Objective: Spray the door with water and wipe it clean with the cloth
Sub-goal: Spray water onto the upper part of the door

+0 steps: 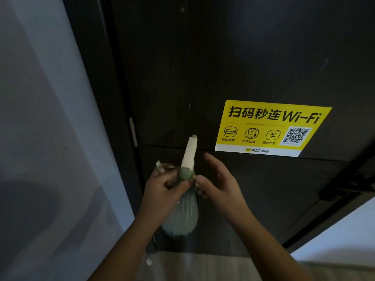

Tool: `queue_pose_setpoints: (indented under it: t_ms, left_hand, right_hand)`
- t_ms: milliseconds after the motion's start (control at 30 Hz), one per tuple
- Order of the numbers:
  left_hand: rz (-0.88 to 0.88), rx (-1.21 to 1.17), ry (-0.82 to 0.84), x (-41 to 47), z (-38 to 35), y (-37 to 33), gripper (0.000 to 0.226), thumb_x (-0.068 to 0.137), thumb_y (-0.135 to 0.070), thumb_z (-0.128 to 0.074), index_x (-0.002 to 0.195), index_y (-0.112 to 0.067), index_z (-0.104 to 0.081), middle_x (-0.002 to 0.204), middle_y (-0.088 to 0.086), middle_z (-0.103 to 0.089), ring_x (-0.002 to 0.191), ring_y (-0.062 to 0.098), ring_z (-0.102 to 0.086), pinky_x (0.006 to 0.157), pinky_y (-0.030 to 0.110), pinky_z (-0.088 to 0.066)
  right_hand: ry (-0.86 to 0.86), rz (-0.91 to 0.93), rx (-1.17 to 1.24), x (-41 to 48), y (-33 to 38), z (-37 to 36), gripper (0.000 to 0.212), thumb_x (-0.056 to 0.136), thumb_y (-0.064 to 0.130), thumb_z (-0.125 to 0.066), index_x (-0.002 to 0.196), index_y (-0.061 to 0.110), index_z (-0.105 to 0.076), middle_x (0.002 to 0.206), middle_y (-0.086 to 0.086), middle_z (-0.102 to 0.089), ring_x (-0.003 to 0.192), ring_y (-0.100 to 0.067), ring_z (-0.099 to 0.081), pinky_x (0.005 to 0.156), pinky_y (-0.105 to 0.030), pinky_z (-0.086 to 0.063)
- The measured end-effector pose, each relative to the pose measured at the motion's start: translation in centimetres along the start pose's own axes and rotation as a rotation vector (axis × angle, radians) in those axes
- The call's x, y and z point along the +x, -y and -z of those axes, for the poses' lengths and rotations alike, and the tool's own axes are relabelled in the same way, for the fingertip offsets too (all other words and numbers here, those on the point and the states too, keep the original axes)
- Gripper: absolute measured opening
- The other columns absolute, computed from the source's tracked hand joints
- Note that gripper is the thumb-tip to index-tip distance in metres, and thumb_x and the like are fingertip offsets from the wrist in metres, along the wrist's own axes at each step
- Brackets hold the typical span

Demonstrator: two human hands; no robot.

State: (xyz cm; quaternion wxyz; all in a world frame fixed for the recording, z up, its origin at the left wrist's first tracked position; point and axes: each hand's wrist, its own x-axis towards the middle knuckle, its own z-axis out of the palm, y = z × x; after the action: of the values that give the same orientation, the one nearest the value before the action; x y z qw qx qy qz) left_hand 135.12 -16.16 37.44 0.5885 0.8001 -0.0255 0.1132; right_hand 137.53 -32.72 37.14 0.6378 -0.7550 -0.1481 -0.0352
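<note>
Grey-white wall [40, 118] fills the left side, w/ the dark door frame [105, 98] next to it. Left hand [162, 185] is wrapped tight round the neck of the pale green spray bottle [180, 218], bottle body hanging below the fist, white nozzle [190, 151] pointing up at the door [203, 67], close to the surface. A scrap of something pale pokes out above the left knuckles, maybe the cloth, can't tell. Right hand [219, 179] sits just beside the bottle neck, fingers spread & loose, thumb touching near the collar, not properly gripping anything. Yellow Wi-Fi sticker [272, 128] is stuck further right on the door.

Risk, imo: nozzle aims close to the sticker's left edge, so spray drifting right could soak it & lift the paper. One-handed hold on a wet neck could slip, esp. if the right hand lets go mid-squeeze.
</note>
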Motion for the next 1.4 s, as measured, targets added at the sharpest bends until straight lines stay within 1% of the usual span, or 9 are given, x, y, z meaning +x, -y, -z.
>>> queue_pose_setpoints:
  t_ms: [167, 467, 633, 733, 800, 900, 1133, 1233, 1400]
  left_hand:
    - [-0.177, 0.162, -0.030, 0.7, -1.5, -1.5, 0.022, 0.081, -0.027, -0.072, 0.101, -0.030, -0.064, 0.107, -0.010, -0.051, 0.099, -0.011, -0.050, 0.076, 0.004, -0.043]
    - [-0.248, 0.155, -0.030, -0.1, -3.5, -3.4, 0.027, 0.081, -0.027, -0.070, 0.098, -0.043, -0.057, 0.107, -0.017, -0.048, 0.100, -0.012, -0.050, 0.081, 0.005, -0.044]
    - [0.006, 0.160, -0.144, -0.4, -3.8, -0.9, 0.016, 0.085, -0.020, -0.069, 0.100, -0.027, -0.067, 0.107, -0.003, -0.064, 0.098, 0.005, -0.061, 0.089, 0.024, -0.051]
    - [0.486, -0.284, 0.012, -1.2, -4.8, 0.1, 0.027, 0.088, -0.029, -0.066, 0.110, -0.013, -0.066, 0.110, 0.012, -0.068, 0.105, 0.024, -0.064, 0.095, 0.038, -0.051]
    - [0.567, -0.516, 0.121, -1.6, -6.0, 0.2, 0.064, 0.072, -0.050, -0.073, 0.123, -0.014, -0.059, 0.123, 0.015, -0.063, 0.115, 0.029, -0.060, 0.100, 0.049, -0.047]
    - [0.716, -1.012, 0.147, -1.2, -8.0, -1.0, 0.071, 0.071, -0.048, -0.070, 0.132, -0.015, -0.051, 0.132, 0.017, -0.056, 0.121, 0.037, -0.053, 0.096, 0.056, -0.047]
    - [0.515, -0.984, 0.013, 0.7, -7.9, -3.7, 0.061, 0.075, -0.041, -0.068, 0.126, -0.009, -0.059, 0.122, 0.009, -0.066, 0.114, 0.023, -0.062, 0.096, 0.040, -0.049]
    - [0.451, -0.972, 0.030, 2.4, -6.2, -4.9, 0.063, 0.075, -0.044, -0.072, 0.127, -0.011, -0.059, 0.127, 0.008, -0.063, 0.118, 0.024, -0.059, 0.104, 0.042, -0.044]
    - [0.298, -0.902, 0.083, 5.7, -1.7, -8.6, 0.055, 0.080, -0.043, -0.066, 0.125, -0.012, -0.060, 0.124, 0.006, -0.065, 0.118, 0.021, -0.059, 0.105, 0.042, -0.043]
  right_hand:
    - [0.020, 0.093, -0.026, 1.1, 1.7, 1.4, 0.027, 0.070, 0.038, -0.074, 0.095, 0.029, -0.071, 0.111, 0.015, -0.059, 0.109, -0.002, -0.057, 0.089, -0.028, -0.050]
    - [0.194, 0.271, -0.168, 1.5, 3.2, 5.0, 0.027, 0.079, 0.038, -0.062, 0.095, 0.017, -0.064, 0.101, 0.002, -0.050, 0.090, -0.003, -0.051, 0.072, -0.011, -0.041]
    - [0.198, 0.282, -0.051, 2.4, 4.8, 8.2, 0.029, 0.091, 0.037, -0.052, 0.106, 0.013, -0.060, 0.105, 0.002, -0.055, 0.101, -0.012, -0.058, 0.082, -0.029, -0.051]
    - [0.223, 0.277, 0.121, 3.0, 6.2, 9.3, 0.026, 0.097, 0.025, -0.043, 0.113, 0.008, -0.054, 0.108, -0.007, -0.064, 0.095, -0.025, -0.068, 0.080, -0.041, -0.056]
    - [0.187, 0.272, 0.162, 3.5, 6.5, 9.3, 0.032, 0.098, 0.026, -0.039, 0.114, 0.001, -0.051, 0.102, -0.016, -0.064, 0.087, -0.022, -0.067, 0.075, -0.037, -0.054]
    - [0.109, 0.264, 0.200, 4.0, 6.8, 8.7, 0.033, 0.099, 0.027, -0.038, 0.112, -0.001, -0.049, 0.095, -0.020, -0.061, 0.082, -0.020, -0.063, 0.073, -0.031, -0.050]
    - [-0.116, 0.221, 0.195, 5.2, 8.2, 8.4, 0.044, 0.078, 0.049, -0.064, 0.111, 0.021, -0.055, 0.103, -0.004, -0.060, 0.097, -0.019, -0.061, 0.085, -0.039, -0.052]
    - [-0.158, 0.205, 0.275, 6.7, 10.2, 7.7, 0.036, 0.077, 0.033, -0.072, 0.106, 0.027, -0.051, 0.102, 0.000, -0.062, 0.098, -0.022, -0.064, 0.088, -0.051, -0.053]
    - [-0.072, 0.266, 0.335, 9.8, 16.6, 6.1, 0.069, 0.066, 0.027, -0.068, 0.130, 0.026, -0.041, 0.126, 0.007, -0.055, 0.099, -0.023, -0.067, 0.089, -0.048, -0.053]
